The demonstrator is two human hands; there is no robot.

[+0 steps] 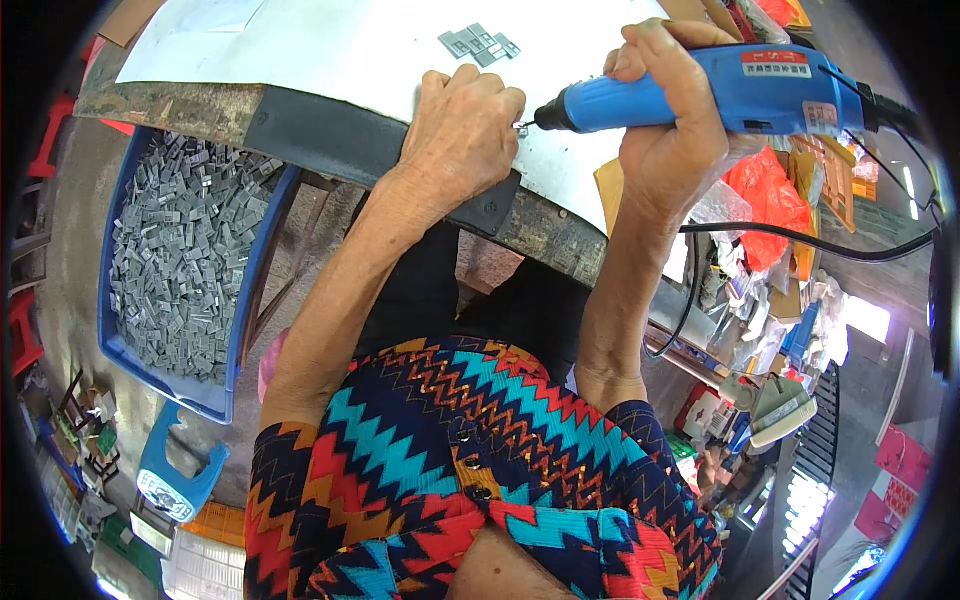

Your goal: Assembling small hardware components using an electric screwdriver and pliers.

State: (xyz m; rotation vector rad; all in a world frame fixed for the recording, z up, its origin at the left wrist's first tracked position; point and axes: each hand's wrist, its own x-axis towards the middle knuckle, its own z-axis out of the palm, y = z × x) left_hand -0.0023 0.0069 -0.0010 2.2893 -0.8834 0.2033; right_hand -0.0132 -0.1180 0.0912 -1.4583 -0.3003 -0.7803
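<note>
Blue crate (250, 290) full of grey metal pieces (175, 260), beside workbench (330, 50).

Two small labels are seen on the blue power tool (760, 90): a red-and-white one (776, 64) and a white one (818, 117).

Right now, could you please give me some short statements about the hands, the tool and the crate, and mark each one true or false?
1. The right hand holds a blue power tool. True.
2. The left hand rests in the blue crate. False: it presses on the white tabletop, at the tool's tip.
3. The crate holds small grey metal pieces. True.
4. The tool has no cable. False: a black cable trails from it.
</note>
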